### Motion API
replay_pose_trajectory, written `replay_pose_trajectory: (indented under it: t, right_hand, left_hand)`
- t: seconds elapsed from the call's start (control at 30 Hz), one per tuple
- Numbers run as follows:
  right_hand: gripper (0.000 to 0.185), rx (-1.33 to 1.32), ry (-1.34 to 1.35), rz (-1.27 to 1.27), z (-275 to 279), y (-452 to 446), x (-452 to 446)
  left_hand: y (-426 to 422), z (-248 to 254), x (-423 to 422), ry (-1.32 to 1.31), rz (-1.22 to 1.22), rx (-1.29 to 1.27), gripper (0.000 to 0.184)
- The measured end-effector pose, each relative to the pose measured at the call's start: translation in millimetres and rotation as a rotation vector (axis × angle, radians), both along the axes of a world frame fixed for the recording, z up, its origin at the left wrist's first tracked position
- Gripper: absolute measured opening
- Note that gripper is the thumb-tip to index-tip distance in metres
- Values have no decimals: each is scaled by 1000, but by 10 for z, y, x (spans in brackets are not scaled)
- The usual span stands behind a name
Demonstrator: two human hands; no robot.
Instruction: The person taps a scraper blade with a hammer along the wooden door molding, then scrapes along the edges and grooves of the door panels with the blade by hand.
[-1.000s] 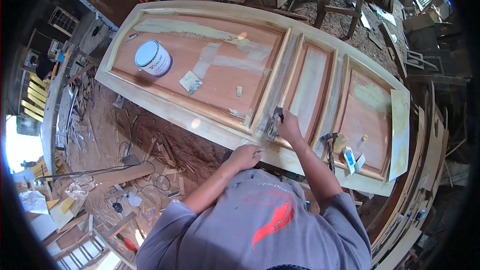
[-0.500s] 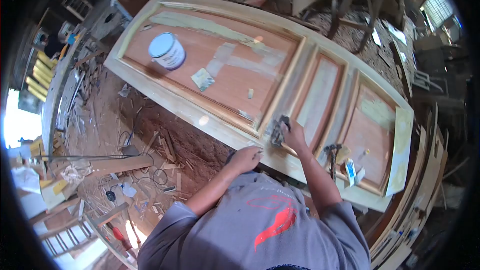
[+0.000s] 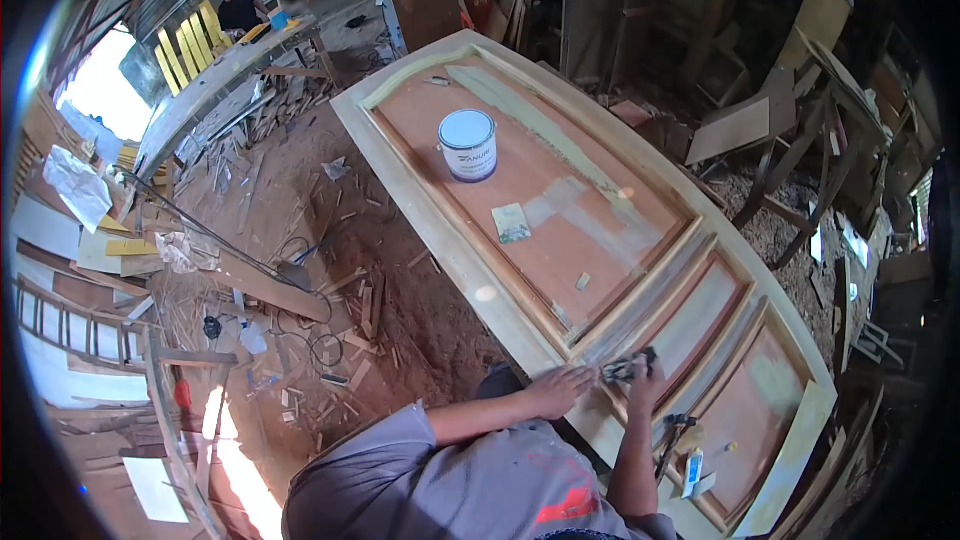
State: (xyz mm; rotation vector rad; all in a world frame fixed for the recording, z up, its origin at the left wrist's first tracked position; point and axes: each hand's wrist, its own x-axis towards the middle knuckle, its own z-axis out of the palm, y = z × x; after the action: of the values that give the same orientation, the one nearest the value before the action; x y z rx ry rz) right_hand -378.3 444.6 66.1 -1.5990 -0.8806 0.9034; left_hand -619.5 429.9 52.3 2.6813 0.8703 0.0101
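Note:
A panelled wooden door (image 3: 470,270) lies flat in front of me. My right hand (image 3: 645,390) grips a dark, metallic tool that looks like a small hand plane (image 3: 626,368), over the frame between two panels. My left hand (image 3: 560,392) rests on the door's near edge beside the tool, fingers stretched out; anything under them is hidden. To the right of my right hand lies a hammer (image 3: 673,430), with a blue-and-white packet (image 3: 692,472) beside it.
On the large panel stand a lidded tin (image 3: 468,150), a patterned card (image 3: 510,223) and a small block (image 3: 582,281). Wood scraps (image 3: 370,305) and a cable cover the floor at left. Wooden trestles (image 3: 790,160) stand behind. Another person (image 3: 240,8) is far back left.
The view has swung left, showing more of the workshop's far side. My left hand has come closer to the tool, which my right hand still grips on the frame.

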Motion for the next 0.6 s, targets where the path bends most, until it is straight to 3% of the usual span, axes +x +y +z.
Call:
replay_pose_trajectory:
  t: [0.07,0.17,0.3,0.4,0.5,0.6]
  right_hand:
    - [13,65,177,-203,-346,-78,324]
    - [13,49,479,-281,-22,-236,430]
    - [24,48,662,-195,-183,-522,769]
    - [25,178,671,-261,-319,-707,689]
    - [25,-11,842,-403,-310,-726,764]
    - [32,87,885,-364,-416,-787,739]
  left_hand:
    - [-78,-26,23,18,14,-13,73]
    - [-128,-98,-2,-21,19,38,72]
    - [-125,-138,24,26,4,41,74]
    - [-129,-75,49,38,-1,26,74]
    - [-159,-172,45,51,-15,67,74]
    - [-146,-105,-11,18,-25,41,74]
